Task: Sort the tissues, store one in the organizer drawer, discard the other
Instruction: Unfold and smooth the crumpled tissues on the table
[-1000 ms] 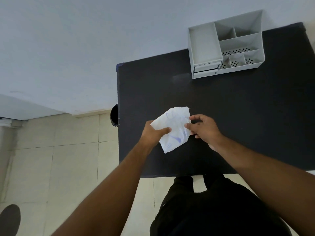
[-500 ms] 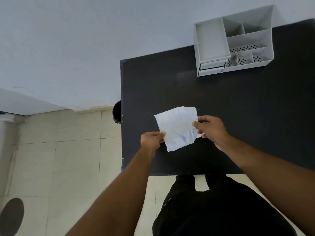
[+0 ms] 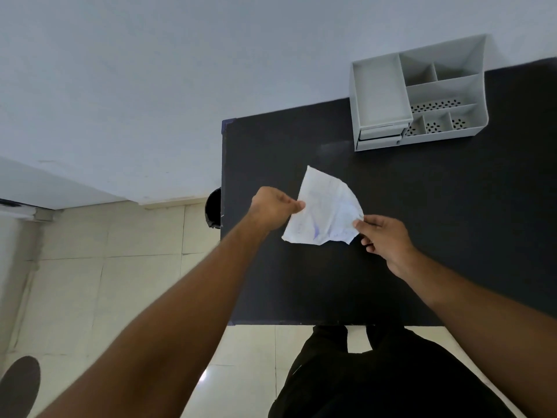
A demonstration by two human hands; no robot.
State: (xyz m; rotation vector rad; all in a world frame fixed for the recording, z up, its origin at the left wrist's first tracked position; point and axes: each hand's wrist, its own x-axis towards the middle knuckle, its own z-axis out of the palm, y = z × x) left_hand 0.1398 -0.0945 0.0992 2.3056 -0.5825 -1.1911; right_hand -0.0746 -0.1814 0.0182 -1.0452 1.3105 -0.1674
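Both hands, left hand (image 3: 272, 206) and right hand (image 3: 384, 236), pinched one tissue (image 3: 324, 212) above the table (image 3: 452, 236), one organizer (image 3: 419, 95) at its far edge.

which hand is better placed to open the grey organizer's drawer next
Probably the right hand: the grey plastic organizer stands at the black table's far right, on its side. The left hand pinches the white tissue farther left.

A black table (image 3: 422, 267) is set against a pale wall (image 3: 180, 70), and on its far edge, well beyond the fingers (image 3: 369, 221) of the right hand (image 3: 387, 241) and off to their right, a grey organizer (image 3: 446, 86) with two small drawers (image 3: 380, 133) is stood.
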